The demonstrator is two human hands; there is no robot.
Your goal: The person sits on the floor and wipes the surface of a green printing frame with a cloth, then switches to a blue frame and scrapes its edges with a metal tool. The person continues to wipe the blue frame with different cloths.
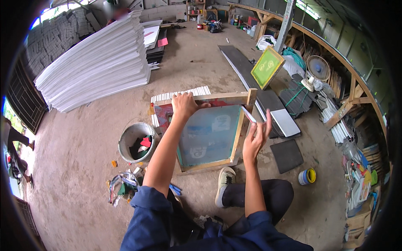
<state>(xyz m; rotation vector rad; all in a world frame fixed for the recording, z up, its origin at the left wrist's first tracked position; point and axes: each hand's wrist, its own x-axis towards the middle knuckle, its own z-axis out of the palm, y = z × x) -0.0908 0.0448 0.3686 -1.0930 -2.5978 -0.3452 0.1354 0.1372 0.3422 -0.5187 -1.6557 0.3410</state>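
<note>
A screen-printing frame point(201, 138) with wooden edges and a bluish mesh stands tilted before me. My left hand point(184, 105) grips its upper wooden bar, thumb reaching over the inner edge. Red and grey smears mark the frame's upper left part. At the frame's upper right corner, my right hand point(256, 141) pinches a thin, pale strip point(248, 113) whose far end points at the corner. I cannot make out exactly what kind of tool the strip is. A stack of white slats or sheets point(201, 90) shows behind the frame.
Left of the frame stands a pail point(122, 147) with dark and red cloths. A tall stack of white sheets point(100, 62) rises farther left. A green screen point(267, 67) leans at the right, near dark boards point(268, 104). A yellow-rimmed can point(307, 176) lies on the floor.
</note>
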